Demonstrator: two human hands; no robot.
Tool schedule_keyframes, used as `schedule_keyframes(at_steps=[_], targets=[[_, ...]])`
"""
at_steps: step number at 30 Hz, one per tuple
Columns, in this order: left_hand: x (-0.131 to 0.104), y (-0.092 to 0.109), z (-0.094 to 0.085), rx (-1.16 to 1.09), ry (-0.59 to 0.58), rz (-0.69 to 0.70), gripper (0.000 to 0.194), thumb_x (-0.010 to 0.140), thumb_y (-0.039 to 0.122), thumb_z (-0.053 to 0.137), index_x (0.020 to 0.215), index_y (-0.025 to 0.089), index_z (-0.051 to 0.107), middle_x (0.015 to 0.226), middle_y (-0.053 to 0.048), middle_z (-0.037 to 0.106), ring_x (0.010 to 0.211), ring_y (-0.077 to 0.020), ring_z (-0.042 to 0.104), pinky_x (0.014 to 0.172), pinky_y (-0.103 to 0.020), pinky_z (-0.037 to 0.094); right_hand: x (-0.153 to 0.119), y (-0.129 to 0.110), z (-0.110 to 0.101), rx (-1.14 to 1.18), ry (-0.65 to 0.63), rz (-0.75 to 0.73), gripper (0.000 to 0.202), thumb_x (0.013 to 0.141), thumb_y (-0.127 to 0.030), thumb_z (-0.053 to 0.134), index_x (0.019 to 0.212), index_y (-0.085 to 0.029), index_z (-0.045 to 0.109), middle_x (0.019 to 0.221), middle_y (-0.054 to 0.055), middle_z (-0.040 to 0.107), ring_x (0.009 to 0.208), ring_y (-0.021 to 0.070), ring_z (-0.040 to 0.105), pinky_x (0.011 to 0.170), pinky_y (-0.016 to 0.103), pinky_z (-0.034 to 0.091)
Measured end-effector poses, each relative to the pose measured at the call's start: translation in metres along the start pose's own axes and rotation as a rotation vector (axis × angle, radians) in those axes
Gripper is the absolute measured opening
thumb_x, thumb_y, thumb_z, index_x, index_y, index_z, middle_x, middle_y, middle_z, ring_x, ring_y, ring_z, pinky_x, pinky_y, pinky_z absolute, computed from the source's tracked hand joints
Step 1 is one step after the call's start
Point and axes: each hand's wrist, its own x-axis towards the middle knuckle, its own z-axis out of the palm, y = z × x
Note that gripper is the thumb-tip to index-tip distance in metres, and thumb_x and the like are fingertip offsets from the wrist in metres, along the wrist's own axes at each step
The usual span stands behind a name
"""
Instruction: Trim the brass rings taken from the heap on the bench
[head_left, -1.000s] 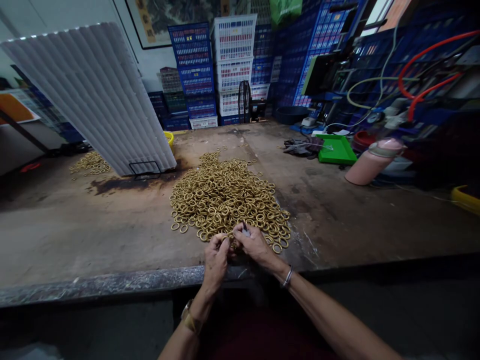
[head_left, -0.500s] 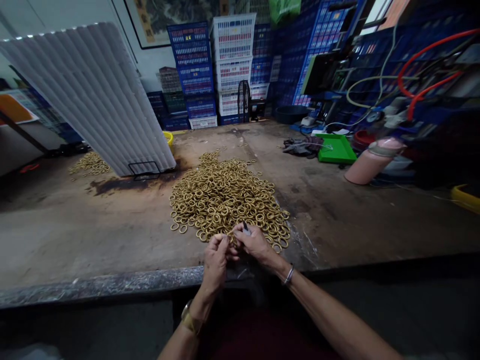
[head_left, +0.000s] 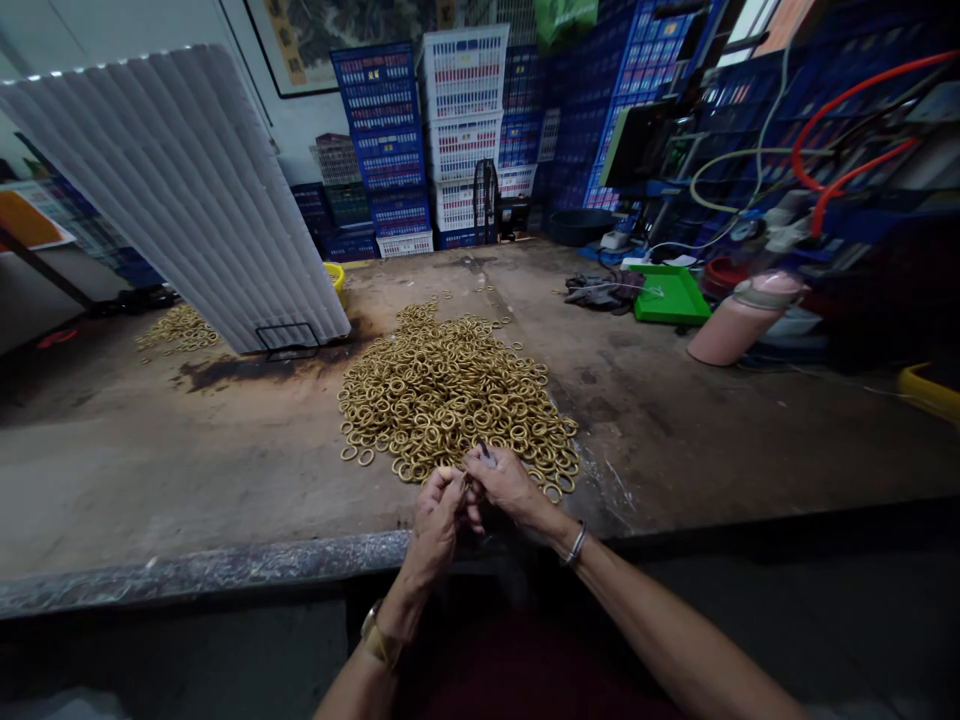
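Note:
A heap of brass-coloured rings [head_left: 450,390] lies on the worktable [head_left: 675,440], spreading toward its front edge. At the near side of the heap my left hand [head_left: 439,510] pinches a ring, which is mostly covered by the fingers. My right hand [head_left: 510,485] is closed on a small tool with a dark tip [head_left: 487,455], its fingertips meeting those of the left. Both hands are just above the front edge of the table. What exactly touches between the fingertips is too small to tell.
A tall corrugated white panel [head_left: 187,190] leans in a wire stand at the left, with more rings [head_left: 180,328] beside it. A green tray [head_left: 670,295] and pink bottle [head_left: 742,320] are at the right. Crates [head_left: 465,75] are stacked behind.
The ring between my hands has turned and is now more hidden. The fingertips have drawn slightly closer together, and the view has shifted a little.

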Motion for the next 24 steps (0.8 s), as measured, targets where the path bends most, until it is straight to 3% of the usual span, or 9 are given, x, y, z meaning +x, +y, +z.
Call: schedule_keyframes(at_steps=[5, 10, 13, 17, 21, 24], targets=[[0.0, -0.002, 0.0, -0.019, 0.046, 0.033, 0.028, 0.073, 0.043, 0.057, 0.08, 0.019, 0.044, 0.062, 0.004, 0.052, 0.046, -0.0072, 0.048, 0.044, -0.02, 0.043, 0.002, 0.005, -0.007, -0.223, 0.162, -0.074, 0.018, 0.074, -0.029, 0.046, 0.061, -0.017, 0.052, 0.048, -0.005, 0.044, 0.045, 0.0075, 0.037, 0.045, 0.019, 0.029], [0.004, -0.005, -0.003, 0.065, 0.051, 0.083, 0.023, 0.077, 0.04, 0.053, 0.078, 0.018, 0.044, 0.057, 0.005, 0.051, 0.045, -0.0073, 0.047, 0.045, -0.02, 0.043, -0.008, 0.01, -0.011, -0.638, 0.0, -0.26, 0.014, 0.074, -0.02, 0.043, 0.066, -0.018, 0.055, 0.057, -0.001, 0.053, 0.052, 0.0093, 0.043, 0.051, 0.021, 0.026], [0.006, -0.006, -0.003, 0.122, 0.04, 0.095, 0.025, 0.077, 0.041, 0.053, 0.075, 0.018, 0.044, 0.05, 0.006, 0.049, 0.042, -0.0078, 0.046, 0.045, -0.02, 0.041, -0.013, 0.008, -0.008, -0.84, -0.057, -0.247, 0.011, 0.07, -0.015, 0.046, 0.069, -0.019, 0.056, 0.061, 0.0, 0.058, 0.055, 0.0107, 0.047, 0.051, 0.022, 0.023], [0.003, -0.006, -0.003, 0.112, 0.048, 0.072, 0.027, 0.076, 0.043, 0.053, 0.073, 0.018, 0.044, 0.05, 0.006, 0.05, 0.039, -0.007, 0.044, 0.044, -0.019, 0.04, -0.011, 0.006, -0.005, -1.02, -0.057, -0.152, 0.012, 0.075, -0.02, 0.045, 0.079, -0.019, 0.057, 0.069, 0.003, 0.062, 0.062, 0.0134, 0.054, 0.052, 0.023, 0.024], [-0.004, -0.001, -0.004, -0.02, 0.027, 0.035, 0.025, 0.075, 0.041, 0.055, 0.075, 0.018, 0.046, 0.057, 0.004, 0.052, 0.043, -0.0068, 0.046, 0.045, -0.02, 0.042, 0.0, 0.005, -0.01, -1.145, 0.035, -0.08, 0.017, 0.077, -0.015, 0.042, 0.087, -0.019, 0.056, 0.076, 0.006, 0.065, 0.068, 0.0153, 0.058, 0.056, 0.024, 0.027], [-0.006, 0.004, -0.007, -0.174, 0.018, -0.029, 0.024, 0.072, 0.036, 0.061, 0.076, 0.017, 0.047, 0.066, 0.002, 0.056, 0.052, -0.0089, 0.053, 0.048, -0.021, 0.045, 0.013, -0.001, -0.013, -1.137, 0.124, -0.135, 0.018, 0.077, -0.016, 0.042, 0.089, -0.02, 0.055, 0.077, 0.004, 0.065, 0.071, 0.0151, 0.058, 0.057, 0.024, 0.028]])
